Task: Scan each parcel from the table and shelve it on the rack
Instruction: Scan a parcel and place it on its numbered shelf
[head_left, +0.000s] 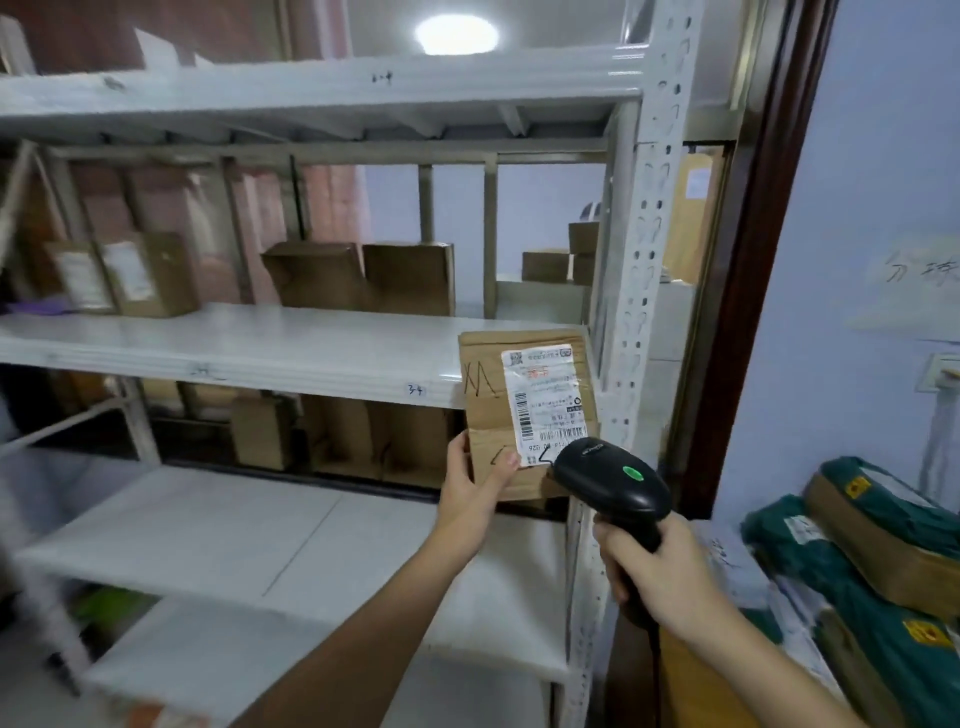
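While the left hand (470, 486) grips a brown cardboard parcel (524, 410) by its lower left corner, thumb across the front face and fingers behind, the parcel is held upright in front of the right end of the rack's middle shelf (249, 348). Whether its far edge touches that shelf cannot be told. A white shipping label (545, 402) with barcodes covers the right part of the parcel's front; black marker strokes are drawn on the bare cardboard to its left.

The right hand (654, 569) is wrapped firmly around the handle of a black barcode scanner (610, 480), whose head points at the lower edge of the label and overlaps the parcel's bottom right corner. A green light (632, 473) shows on top of the scanner head.

The white metal rack (644, 260) stands directly ahead. Further cardboard boxes (363, 278) sit at the back of the middle shelf, others on the level beneath. A handwritten tag (414, 389) is fixed to the front lip of the middle shelf.

At lower right, parcels wrapped in green (852, 577) and brown are stacked just beside the right forearm.
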